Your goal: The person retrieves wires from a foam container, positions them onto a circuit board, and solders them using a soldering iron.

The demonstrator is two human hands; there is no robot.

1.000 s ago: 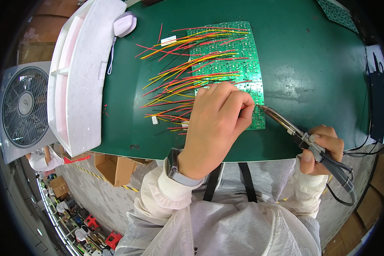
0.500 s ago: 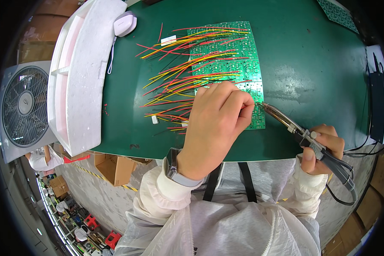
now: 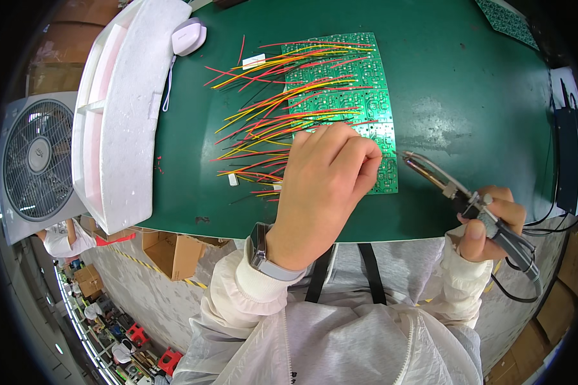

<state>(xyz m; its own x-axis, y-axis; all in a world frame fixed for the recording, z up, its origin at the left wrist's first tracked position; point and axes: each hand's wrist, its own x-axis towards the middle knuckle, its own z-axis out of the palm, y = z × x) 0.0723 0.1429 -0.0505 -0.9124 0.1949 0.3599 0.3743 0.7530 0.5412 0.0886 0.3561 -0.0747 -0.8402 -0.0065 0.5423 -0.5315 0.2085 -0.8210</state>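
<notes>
Little has changed: the left hand (image 3: pixel 327 186) still pinches a wire on the green circuit board (image 3: pixel 353 90). The right hand (image 3: pixel 488 224) keeps its grip pressed around the soldering iron (image 3: pixel 456 189), tip still near the board's near-right corner.

A matt dark-green table mat (image 3: pixel 469 122) covers the bench, smooth but scuffed pale in patches. On it lies a green printed circuit board (image 3: pixel 359 83) with a slightly glossy lacquered face, and thin red, yellow and black plastic-coated wires (image 3: pixel 270 122) fan off its left side. The left hand (image 3: pixel 321 192) rests on the near end of the board, a smooth grey watch band (image 3: pixel 266 263) at the wrist. The right hand (image 3: pixel 485 224) grips a soldering iron (image 3: pixel 456 192) with a dull metal tip and black plastic handle. At far left sits a white foam tray (image 3: pixel 119 122), grainy and matt. The jacket sleeves (image 3: pixel 237 301) look like thin pale cloth.
</notes>
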